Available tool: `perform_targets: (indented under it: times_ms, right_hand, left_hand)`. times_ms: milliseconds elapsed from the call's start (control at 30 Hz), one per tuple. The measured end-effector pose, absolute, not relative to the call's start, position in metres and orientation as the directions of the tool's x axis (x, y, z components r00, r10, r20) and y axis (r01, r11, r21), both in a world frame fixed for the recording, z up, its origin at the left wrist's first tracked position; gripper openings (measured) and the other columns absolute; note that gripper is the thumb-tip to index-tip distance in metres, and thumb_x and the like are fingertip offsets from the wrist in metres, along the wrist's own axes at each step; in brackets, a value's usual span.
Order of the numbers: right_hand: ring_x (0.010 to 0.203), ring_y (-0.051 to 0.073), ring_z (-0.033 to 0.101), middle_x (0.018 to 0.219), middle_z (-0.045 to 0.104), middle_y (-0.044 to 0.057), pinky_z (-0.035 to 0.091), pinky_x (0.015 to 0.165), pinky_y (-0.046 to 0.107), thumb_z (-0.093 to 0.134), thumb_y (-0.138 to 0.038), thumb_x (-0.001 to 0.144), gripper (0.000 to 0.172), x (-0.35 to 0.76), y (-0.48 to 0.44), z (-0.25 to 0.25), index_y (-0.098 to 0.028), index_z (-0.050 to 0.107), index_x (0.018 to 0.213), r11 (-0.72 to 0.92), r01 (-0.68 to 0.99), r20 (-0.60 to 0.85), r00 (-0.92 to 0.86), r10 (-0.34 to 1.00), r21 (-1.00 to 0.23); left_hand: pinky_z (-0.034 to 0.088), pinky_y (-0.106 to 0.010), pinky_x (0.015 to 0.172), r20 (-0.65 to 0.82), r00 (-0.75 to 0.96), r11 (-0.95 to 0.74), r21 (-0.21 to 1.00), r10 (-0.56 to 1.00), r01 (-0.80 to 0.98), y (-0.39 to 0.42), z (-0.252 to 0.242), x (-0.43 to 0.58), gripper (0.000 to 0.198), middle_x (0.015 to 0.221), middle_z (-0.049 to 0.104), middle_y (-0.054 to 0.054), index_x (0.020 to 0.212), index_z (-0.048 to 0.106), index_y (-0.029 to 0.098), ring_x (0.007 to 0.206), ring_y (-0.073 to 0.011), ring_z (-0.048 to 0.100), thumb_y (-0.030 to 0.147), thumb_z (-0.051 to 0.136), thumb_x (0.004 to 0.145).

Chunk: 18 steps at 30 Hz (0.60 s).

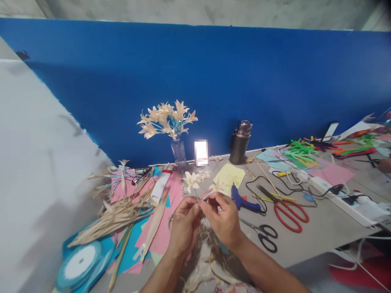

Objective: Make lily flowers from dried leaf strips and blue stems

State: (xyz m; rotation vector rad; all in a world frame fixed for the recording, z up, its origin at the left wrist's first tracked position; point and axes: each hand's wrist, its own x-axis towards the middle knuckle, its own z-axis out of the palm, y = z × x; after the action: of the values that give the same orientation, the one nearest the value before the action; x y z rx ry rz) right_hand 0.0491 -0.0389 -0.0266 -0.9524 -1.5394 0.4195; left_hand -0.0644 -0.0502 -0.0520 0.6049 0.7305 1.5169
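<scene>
My left hand (pixel 184 219) and my right hand (pixel 222 217) meet over the near middle of the table, fingers pinched together. The left hand pinches the thin blue stem of a small cream paper flower (pixel 191 180) that stands up above it. The right hand pinches the stem of a second cream flower (pixel 217 186) that leans to the right. The two stems cross between my fingertips. Dried leaf strips (pixel 119 215) lie to the left of my hands.
A glass vase of cream flowers (pixel 167 119) stands at the blue back wall, a dark flask (pixel 240 142) beside it. A blue glue gun (pixel 244 202), black scissors (pixel 262 235), red scissors (pixel 288 211), a power strip (pixel 351 199), coloured paper (pixel 165 203), a blue ribbon roll (pixel 80 264) and pipe cleaners (pixel 301 148) lie around.
</scene>
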Motion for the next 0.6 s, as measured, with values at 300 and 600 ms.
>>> perform_targets:
  times_ms: [300, 600]
  right_hand:
    - [0.059, 0.013, 0.055, 0.066, 0.063, -0.002, 0.043, 0.058, 0.024, 0.064, -0.018, 0.082, 0.014, 0.0492, -0.0365, -0.0242, -0.022, 0.060, 0.070, 0.542, 0.346, 0.587, 0.032, 0.809, -0.766]
    - [0.060, 0.014, 0.054, 0.068, 0.064, 0.000, 0.042, 0.059, 0.026, 0.064, -0.020, 0.084, 0.009, 0.0493, -0.0369, -0.0310, -0.021, 0.064, 0.075, 0.524, 0.408, 0.572, -0.004, 0.820, -0.748]
  left_hand:
    - [0.050, -0.024, 0.071, -0.038, -0.111, -0.038, 0.790, 0.993, -0.612, -0.0526, -0.0516, -0.0659, 0.029, 0.076, 0.067, 0.000, 0.078, 0.068, 0.017, 0.073, -0.0123, 0.064, 0.031, 0.090, 0.065]
    - [0.050, -0.023, 0.074, -0.083, -0.132, -0.018, 0.779, 0.988, -0.627, -0.0525, -0.0481, -0.0642, 0.033, 0.076, 0.067, 0.001, 0.074, 0.067, 0.017, 0.073, -0.0113, 0.064, 0.030, 0.093, 0.059]
